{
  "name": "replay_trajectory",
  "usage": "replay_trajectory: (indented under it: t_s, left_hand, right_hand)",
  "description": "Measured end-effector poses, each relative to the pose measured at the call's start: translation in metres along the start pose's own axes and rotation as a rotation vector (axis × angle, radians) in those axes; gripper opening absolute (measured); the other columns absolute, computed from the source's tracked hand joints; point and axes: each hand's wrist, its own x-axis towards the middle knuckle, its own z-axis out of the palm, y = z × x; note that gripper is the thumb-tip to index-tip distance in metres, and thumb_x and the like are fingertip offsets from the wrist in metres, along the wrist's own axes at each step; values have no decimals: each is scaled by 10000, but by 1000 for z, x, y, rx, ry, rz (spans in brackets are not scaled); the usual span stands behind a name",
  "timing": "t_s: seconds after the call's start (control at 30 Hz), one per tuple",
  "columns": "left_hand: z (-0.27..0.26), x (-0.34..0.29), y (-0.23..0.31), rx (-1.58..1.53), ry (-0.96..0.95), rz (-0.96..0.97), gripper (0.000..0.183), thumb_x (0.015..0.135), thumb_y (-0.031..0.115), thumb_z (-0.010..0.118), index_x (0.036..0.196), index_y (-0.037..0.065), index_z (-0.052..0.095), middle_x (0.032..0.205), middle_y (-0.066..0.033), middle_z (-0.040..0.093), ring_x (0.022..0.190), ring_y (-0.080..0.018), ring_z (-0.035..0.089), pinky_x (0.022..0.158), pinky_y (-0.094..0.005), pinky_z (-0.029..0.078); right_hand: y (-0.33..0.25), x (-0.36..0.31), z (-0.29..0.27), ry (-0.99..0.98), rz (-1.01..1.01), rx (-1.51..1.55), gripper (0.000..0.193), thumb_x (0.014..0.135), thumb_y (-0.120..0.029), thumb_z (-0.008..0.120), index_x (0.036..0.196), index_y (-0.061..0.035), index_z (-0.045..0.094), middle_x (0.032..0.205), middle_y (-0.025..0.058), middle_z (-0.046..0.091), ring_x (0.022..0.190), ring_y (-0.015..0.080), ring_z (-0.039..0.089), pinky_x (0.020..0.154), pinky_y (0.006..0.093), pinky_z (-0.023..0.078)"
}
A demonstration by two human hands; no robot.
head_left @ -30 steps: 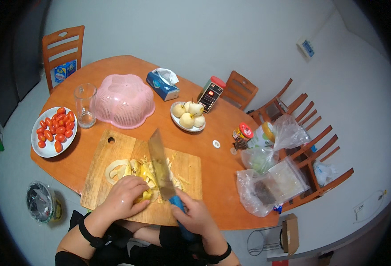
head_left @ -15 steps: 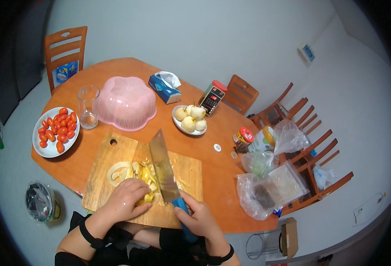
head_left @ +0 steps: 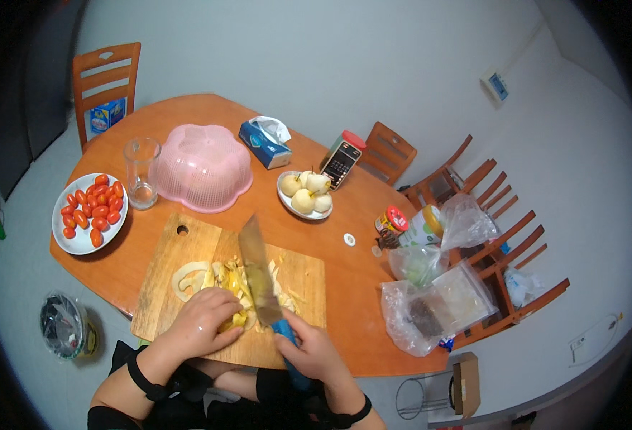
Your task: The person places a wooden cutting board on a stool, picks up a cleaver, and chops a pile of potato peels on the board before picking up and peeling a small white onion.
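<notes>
My right hand (head_left: 312, 347) is closed round the blue handle of a kitchen cleaver (head_left: 259, 261). Its broad blade stands on edge, pointing away from me, among a heap of yellow and cream peel-like strips (head_left: 233, 278). With curled fingers, my left hand (head_left: 211, 317) presses the strips down just left of the blade. The wooden cutting board (head_left: 169, 265) beneath has a hole near its far left corner. A pale ring-shaped strip (head_left: 181, 279) curls on the board beside the heap, and small cut bits lie right of the blade.
Beyond the board stand a pink basket (head_left: 205, 168), a glass (head_left: 142, 172), a plate of cherry tomatoes (head_left: 78, 245), a bowl of pears (head_left: 307, 215), a tissue box (head_left: 266, 143) and a propped phone (head_left: 342, 165). Plastic bags (head_left: 409, 308) lie right; a bin (head_left: 65, 330) stands on the floor.
The cleaver and my right hand have shifted slightly left, bringing the blade closer to my left hand. My left hand stays on the strips. The phone's screen looks different.
</notes>
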Motion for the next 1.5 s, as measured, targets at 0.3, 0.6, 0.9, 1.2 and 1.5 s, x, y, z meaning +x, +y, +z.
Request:
replay_trajectory:
  t_s: [0.3, 0.6, 0.9, 1.2, 1.5]
  left_hand:
    - [0, -1, -1, 1, 9, -1, 321, 715, 217, 687, 962, 27, 611, 1001, -124, 575, 976, -314, 543, 864, -404, 434]
    - [1, 0, -1, 7, -1, 6, 319, 715, 216, 686, 958, 24, 610, 1002, -130, 577, 973, -320, 543, 868, -406, 434]
    - [0, 3, -1, -16, -11, 4, 317, 720, 198, 682, 965, 14, 600, 1001, -135, 570, 978, -328, 536, 862, -402, 433]
    - [-2, -1, 0, -6, -12, 1, 319, 712, 200, 687, 961, 18, 605, 998, -132, 571, 968, -324, 539, 853, -399, 437]
    - [1, 1, 0, -21, -16, 4, 321, 710, 199, 700, 960, 22, 604, 1004, -130, 578, 976, -324, 542, 858, -405, 435]
  right_hand:
    - [-9, -4, -6, 33, -13, 40, 492, 850, -177, 574, 1305, -45, 445, 628, 94, 502, 546, 131, 500, 542, 269, 427]
    - [-7, -5, -8, 71, -51, 148, 497, 846, -147, 582, 1308, -32, 437, 662, 97, 528, 578, 129, 524, 570, 266, 444]
    - [-3, -9, -10, 110, -29, 254, 451, 853, -47, 579, 1272, 52, 444, 714, -6, 545, 630, 36, 472, 553, 201, 411]
    - [0, -3, -2, 71, 4, 148, 447, 849, -88, 569, 1281, -36, 467, 643, 18, 520, 566, 55, 471, 538, 229, 418]
    - [16, 4, -3, 94, -40, -41, 491, 819, -193, 599, 1250, 4, 472, 594, 133, 517, 516, 203, 552, 506, 304, 429]
